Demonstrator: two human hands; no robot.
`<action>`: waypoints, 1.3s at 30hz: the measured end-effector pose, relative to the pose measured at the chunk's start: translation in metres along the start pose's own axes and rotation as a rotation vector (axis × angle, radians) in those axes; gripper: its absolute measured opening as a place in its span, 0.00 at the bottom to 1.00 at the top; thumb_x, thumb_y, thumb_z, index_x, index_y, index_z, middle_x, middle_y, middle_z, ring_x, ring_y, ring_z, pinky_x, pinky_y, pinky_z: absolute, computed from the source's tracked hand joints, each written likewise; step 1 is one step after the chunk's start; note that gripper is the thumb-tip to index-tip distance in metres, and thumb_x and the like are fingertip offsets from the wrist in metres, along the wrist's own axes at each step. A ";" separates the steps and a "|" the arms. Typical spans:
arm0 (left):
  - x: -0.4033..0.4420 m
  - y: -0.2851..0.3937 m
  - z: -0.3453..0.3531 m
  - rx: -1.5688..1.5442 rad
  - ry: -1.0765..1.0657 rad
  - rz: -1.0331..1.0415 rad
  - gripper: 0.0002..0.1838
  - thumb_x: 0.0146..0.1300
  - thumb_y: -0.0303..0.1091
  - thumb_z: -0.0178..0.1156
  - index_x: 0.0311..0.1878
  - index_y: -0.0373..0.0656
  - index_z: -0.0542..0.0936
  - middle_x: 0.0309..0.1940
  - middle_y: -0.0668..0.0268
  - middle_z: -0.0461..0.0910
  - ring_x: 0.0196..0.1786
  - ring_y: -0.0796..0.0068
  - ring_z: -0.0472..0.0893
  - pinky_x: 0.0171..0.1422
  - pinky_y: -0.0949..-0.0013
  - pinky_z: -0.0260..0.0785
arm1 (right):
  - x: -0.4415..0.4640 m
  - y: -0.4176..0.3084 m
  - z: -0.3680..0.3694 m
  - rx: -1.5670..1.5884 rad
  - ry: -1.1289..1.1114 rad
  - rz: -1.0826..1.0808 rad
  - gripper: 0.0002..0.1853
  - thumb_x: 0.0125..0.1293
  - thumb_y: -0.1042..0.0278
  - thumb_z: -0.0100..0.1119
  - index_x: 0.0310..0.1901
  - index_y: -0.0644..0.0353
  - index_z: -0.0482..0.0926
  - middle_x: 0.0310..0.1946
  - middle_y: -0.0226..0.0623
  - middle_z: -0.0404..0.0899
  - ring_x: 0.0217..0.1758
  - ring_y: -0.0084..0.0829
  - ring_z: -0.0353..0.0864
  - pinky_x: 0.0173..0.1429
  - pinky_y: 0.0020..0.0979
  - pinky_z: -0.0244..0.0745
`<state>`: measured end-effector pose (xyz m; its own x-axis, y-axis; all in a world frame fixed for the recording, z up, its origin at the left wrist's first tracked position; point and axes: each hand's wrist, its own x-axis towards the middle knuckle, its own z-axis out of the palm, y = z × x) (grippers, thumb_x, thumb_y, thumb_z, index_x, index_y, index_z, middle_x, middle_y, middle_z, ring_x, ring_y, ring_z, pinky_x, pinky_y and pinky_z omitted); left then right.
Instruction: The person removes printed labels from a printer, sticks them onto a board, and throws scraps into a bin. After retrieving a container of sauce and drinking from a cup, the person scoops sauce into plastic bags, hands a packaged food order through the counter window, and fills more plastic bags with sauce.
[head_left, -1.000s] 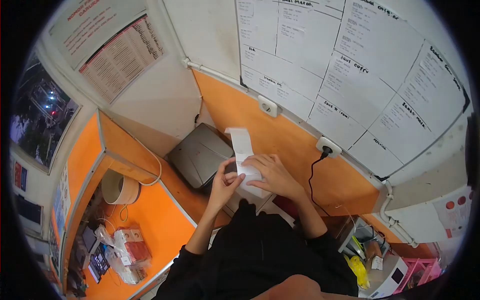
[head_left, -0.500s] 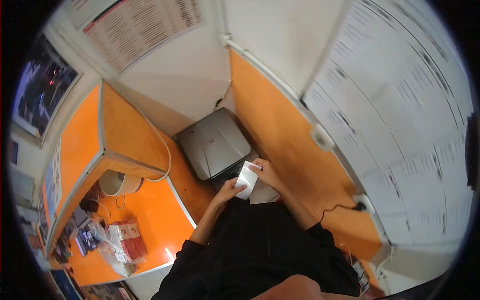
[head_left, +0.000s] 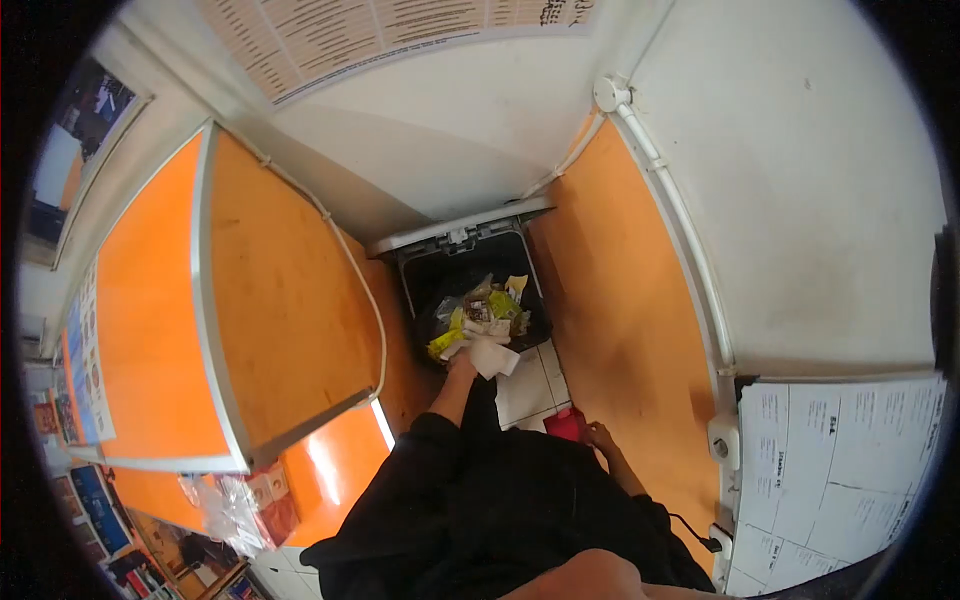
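My left hand (head_left: 461, 364) is closed on a folded piece of white paper (head_left: 492, 358) at the front edge of a black bin (head_left: 543, 318). The bin's grey lid (head_left: 400, 240) stands raised against the wall. Crumpled wrappers, clear plastic and scraps of paper (head_left: 480, 308) lie inside the bin. My right hand (head_left: 600, 436) is lower and to the right, beside a red object (head_left: 566, 424) near the orange panel. Its fingers are small and partly hidden, so their grip is unclear.
An orange panel (head_left: 630, 300) rises right of the bin, and an orange cabinet (head_left: 290, 310) with a hanging cable stands left. Plastic-wrapped red packages (head_left: 270, 505) lie on the counter at lower left. A whiteboard (head_left: 840, 480) hangs at right.
The view has turned toward the bin, whose lid was down and is now up. My right hand has let go of the white paper and moved right; my left hand holds it at the bin.
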<state>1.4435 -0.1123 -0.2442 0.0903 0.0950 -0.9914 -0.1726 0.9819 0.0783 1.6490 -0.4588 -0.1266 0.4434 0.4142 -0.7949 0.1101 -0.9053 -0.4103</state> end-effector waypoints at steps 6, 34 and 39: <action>-0.038 0.028 0.041 -0.141 0.162 0.096 0.33 0.66 0.57 0.47 0.64 0.40 0.65 0.48 0.52 0.73 0.43 0.63 0.74 0.54 0.60 0.67 | -0.015 0.041 0.002 0.169 -0.046 0.037 0.21 0.62 0.55 0.48 0.43 0.68 0.74 0.27 0.42 0.80 0.29 0.33 0.80 0.33 0.35 0.75; -0.351 -0.134 -0.197 0.961 -0.056 1.916 0.27 0.59 0.29 0.54 0.62 0.40 0.62 0.53 0.51 0.68 0.56 0.54 0.69 0.63 0.59 0.58 | -0.086 0.197 0.105 0.166 0.045 -0.006 0.19 0.63 0.58 0.49 0.45 0.66 0.76 0.33 0.43 0.80 0.31 0.40 0.80 0.36 0.40 0.75; -0.324 -0.128 -0.247 1.633 0.038 1.948 0.23 0.64 0.42 0.49 0.60 0.45 0.67 0.63 0.55 0.62 0.70 0.52 0.53 0.70 0.39 0.36 | -0.174 0.146 0.191 0.132 -0.026 0.166 0.23 0.59 0.57 0.51 0.47 0.71 0.75 0.39 0.53 0.80 0.40 0.43 0.81 0.40 0.43 0.75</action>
<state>1.1936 -0.3089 0.0408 0.7890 0.5807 0.2006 0.4810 -0.7870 0.3865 1.4182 -0.6447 -0.1338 0.4223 0.2645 -0.8670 -0.0807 -0.9417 -0.3265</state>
